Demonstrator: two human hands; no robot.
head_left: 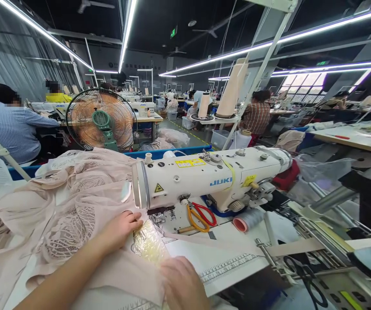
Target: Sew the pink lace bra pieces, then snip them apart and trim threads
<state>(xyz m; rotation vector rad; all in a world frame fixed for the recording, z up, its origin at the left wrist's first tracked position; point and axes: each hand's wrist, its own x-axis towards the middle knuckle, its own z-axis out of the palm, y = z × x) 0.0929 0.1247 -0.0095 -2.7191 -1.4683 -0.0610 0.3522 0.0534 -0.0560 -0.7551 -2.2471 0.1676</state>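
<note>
Beige lace garment fabric (123,269) lies spread on the sewing table in front of a white JUKI sewing machine (191,172). My left hand (123,230) is by the needle end, its bent fingers closed on the fabric's edge. Lower down, my right hand (182,280) has its fingers curled over the same piece; it is slightly blurred and its fingertips are partly hidden. Between the hands, light falls on a shiny, pale yellow patch (149,241). A beige strip (204,242) runs rightward from the needle area, which the machine head partly hides.
Red-handled (204,214) and orange-handled tools (198,219) lie under the machine arm, beside a grey thread cone (248,220). A printed ruler (227,268) crosses the table. More beige garments (85,181) are heaped left. Black scissors (308,280) rest right. Beyond are a fan (103,120) and co-workers.
</note>
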